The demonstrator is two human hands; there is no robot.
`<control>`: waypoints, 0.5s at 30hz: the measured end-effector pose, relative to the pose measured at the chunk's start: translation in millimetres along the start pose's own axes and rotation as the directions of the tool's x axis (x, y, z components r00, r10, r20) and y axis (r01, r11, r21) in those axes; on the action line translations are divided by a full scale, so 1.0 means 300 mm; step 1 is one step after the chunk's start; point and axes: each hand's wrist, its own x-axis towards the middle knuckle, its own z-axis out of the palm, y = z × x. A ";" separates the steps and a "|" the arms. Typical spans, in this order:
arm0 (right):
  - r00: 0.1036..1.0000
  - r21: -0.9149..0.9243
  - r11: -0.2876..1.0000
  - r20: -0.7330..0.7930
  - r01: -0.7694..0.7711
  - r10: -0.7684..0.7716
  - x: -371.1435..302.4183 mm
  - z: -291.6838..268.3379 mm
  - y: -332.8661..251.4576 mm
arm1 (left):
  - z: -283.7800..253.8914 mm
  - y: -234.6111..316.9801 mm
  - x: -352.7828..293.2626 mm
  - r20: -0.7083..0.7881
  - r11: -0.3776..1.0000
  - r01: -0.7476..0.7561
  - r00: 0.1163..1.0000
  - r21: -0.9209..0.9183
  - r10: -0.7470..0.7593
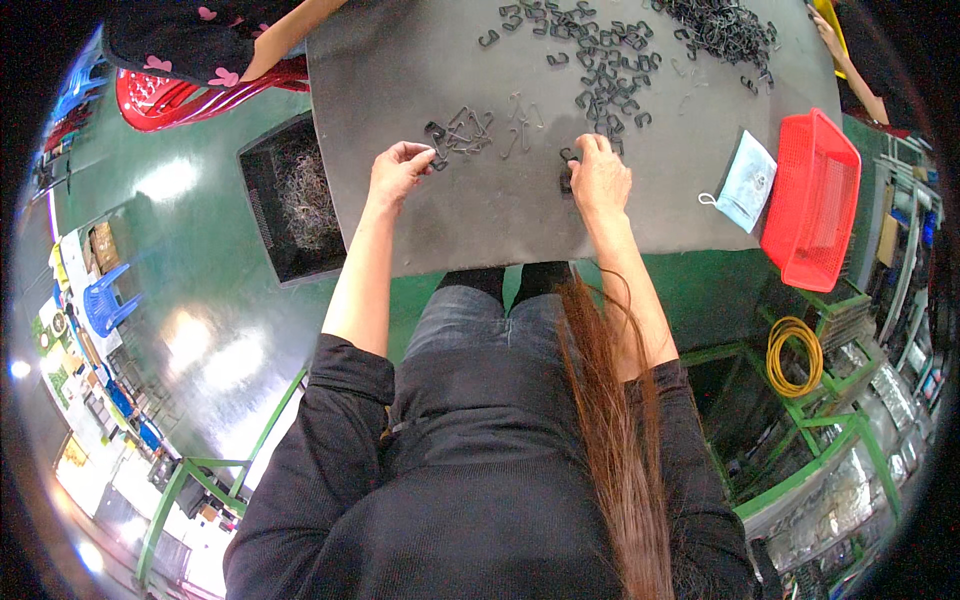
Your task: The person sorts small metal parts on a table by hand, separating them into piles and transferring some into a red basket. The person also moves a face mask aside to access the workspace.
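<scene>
On the grey table [480, 215], my left hand [398, 172] pinches a small black plastic hook [438, 161] between thumb and fingertips. Right beside it lies a small heap of bent wire pieces [468, 132], with a few looser wires [518, 128] to its right. My right hand [602, 178] has its fingers bent down and closed at a black hook [568, 155]; the fingertips are partly hidden. Another black piece [566, 184] sits just under that hand's thumb side. Many more black hooks [605, 70] spread from my right hand toward the far side.
A dense black pile [725, 40] lies at the far right. A red basket [815, 200] and a blue face mask [745, 172] are at the right edge. A black crate [268, 200] of wires stands left. Other people's arms [290, 38] reach in at far left and far right [855, 85].
</scene>
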 end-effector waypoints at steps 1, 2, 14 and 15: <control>0.997 -0.059 0.996 -0.053 0.060 -0.063 0.009 -0.004 -0.020 | 0.000 0.003 -0.015 -0.011 1.000 -0.012 1.000 0.010 0.012; 0.986 -0.117 0.986 -0.103 0.118 -0.131 0.017 -0.004 -0.050 | -0.004 -0.003 -0.026 -0.005 0.999 -0.041 0.999 -0.005 0.041; 0.887 0.608 0.776 0.435 -0.165 -0.153 0.070 0.153 -0.325 | 0.058 -0.036 0.010 -0.053 0.977 -0.204 0.978 -0.056 0.201; 0.888 0.567 0.809 0.439 -0.157 -0.135 0.075 0.142 -0.325 | 0.056 -0.043 0.021 -0.128 0.957 -0.272 0.951 0.098 0.283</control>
